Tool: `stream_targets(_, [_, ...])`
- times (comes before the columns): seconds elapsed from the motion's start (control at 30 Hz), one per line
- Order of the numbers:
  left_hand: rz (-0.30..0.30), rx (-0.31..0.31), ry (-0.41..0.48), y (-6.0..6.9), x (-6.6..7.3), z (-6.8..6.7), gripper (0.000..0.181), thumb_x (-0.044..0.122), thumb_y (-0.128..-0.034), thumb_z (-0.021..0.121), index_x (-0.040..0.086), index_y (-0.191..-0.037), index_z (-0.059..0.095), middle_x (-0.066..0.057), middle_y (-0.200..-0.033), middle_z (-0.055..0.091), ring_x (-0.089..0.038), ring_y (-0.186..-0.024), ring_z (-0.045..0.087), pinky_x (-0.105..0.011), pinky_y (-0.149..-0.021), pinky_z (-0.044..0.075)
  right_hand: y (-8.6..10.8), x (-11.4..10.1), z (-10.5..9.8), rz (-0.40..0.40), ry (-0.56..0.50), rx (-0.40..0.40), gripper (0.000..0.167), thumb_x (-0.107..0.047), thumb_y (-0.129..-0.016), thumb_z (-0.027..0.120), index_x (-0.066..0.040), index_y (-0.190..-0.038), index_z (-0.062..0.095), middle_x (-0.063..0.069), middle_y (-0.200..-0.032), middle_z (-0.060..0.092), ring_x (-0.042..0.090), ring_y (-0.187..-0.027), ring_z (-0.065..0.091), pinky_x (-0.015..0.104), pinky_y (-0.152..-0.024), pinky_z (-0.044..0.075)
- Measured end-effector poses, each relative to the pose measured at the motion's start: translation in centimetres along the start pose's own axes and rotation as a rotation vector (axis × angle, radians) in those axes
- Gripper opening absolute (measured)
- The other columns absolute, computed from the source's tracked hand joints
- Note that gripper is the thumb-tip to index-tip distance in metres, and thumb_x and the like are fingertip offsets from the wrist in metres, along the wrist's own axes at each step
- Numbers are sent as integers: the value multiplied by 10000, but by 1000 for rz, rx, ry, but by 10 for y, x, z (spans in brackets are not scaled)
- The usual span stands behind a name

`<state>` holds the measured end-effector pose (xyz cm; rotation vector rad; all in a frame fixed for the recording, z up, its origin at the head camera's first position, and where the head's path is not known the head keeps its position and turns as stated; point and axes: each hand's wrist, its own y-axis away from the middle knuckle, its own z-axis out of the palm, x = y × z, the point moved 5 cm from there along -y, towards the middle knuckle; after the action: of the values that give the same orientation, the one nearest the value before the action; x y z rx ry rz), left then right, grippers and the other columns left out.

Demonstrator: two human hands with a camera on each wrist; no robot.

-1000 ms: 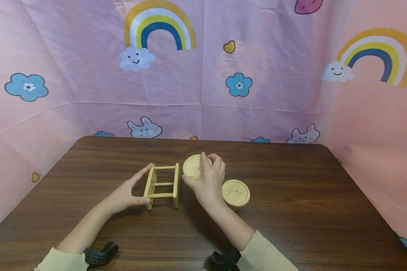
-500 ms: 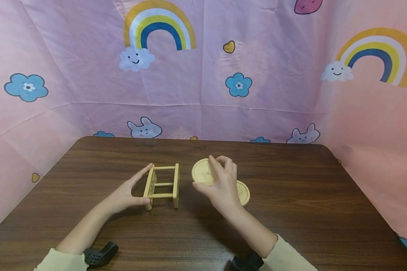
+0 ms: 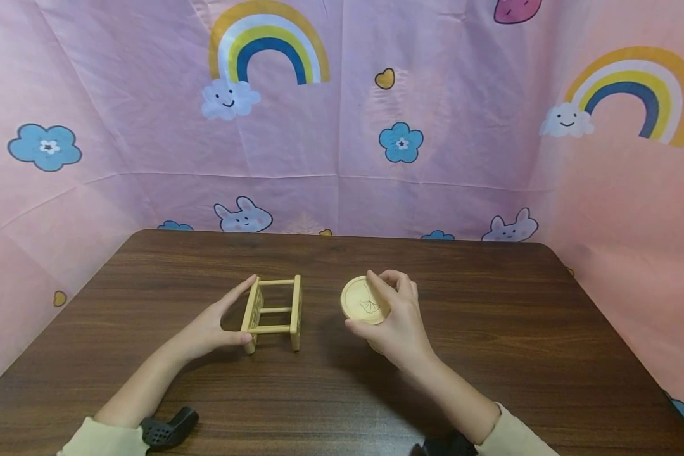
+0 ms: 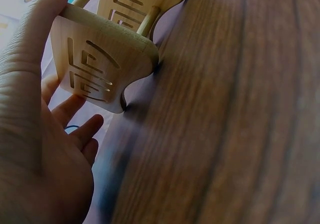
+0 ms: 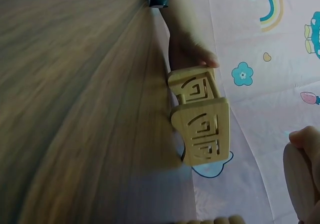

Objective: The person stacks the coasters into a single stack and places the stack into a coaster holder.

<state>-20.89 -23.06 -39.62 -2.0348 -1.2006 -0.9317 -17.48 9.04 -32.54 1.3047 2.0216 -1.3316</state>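
A pale wooden coaster rack [image 3: 295,315], two slotted side panels joined by dowels, stands on the dark table. My left hand [image 3: 208,330] holds its left panel, thumb at the near end and a fingertip at the far end. In the left wrist view, the thumb lies at one edge of the rack [image 4: 107,36] and fingers touch the opposite edge. To the right of the rack, my right hand [image 3: 401,326] grips a round wooden coaster [image 3: 358,299] with a leaf drawing, tilted in the air. The right wrist view shows this coaster [image 5: 297,184] edge-on.
Light wooden rims [image 5: 220,220] peek in at the bottom of the right wrist view. A brown wood-grain table [image 3: 519,354] extends around both hands. Behind it hangs a pink and purple printed cloth [image 3: 462,126]. A black wrist device [image 3: 170,429] sits at the left sleeve.
My right hand has moved right and toward me with the coaster, away from the rack. It now covers the coasters seen lying on the table earlier. The left hand and rack stay put.
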Motion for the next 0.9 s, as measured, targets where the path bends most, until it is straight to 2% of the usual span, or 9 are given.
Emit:
stream_targets(0.17, [4,-4,6,0,0,1,1000,226,-758,780,232,-1550,168,-121,-1574,158,-472,-1377,136,-757,-953,177,2,7,-9,-5,0,-20,808,-146,-590,917,-31,-1316,582,5,-1209,461,191,-1156,349,405,-941,390])
stream_targets(0.37, [-3,-6,17,-1,-1,0,993,235,-761,777,332,-1539,168,-110,-1577,150,-471,-1380,129,-763,-949,172,4,15,-18,6,-11,-51,799,-141,-597,919,-36,-1315,584,-1,-1216,455,186,-1143,343,414,-940,376])
stream_targets(0.67, [-6,-5,30,-1,-3,-1,994,213,-760,780,357,-1533,171,-104,-1580,142,-462,-1388,105,-766,-954,142,7,36,-28,28,-25,-101,798,-129,-599,917,-53,-1321,584,16,-1226,470,194,-1120,355,413,-903,367])
stream_targets(0.9, [-2,-4,29,-1,-3,0,999,215,-758,784,265,-1548,173,-106,-1579,145,-465,-1388,103,-770,-953,130,11,52,-32,4,-13,-151,764,-149,-636,902,-75,-1326,584,17,-1223,473,200,-1122,358,418,-900,372])
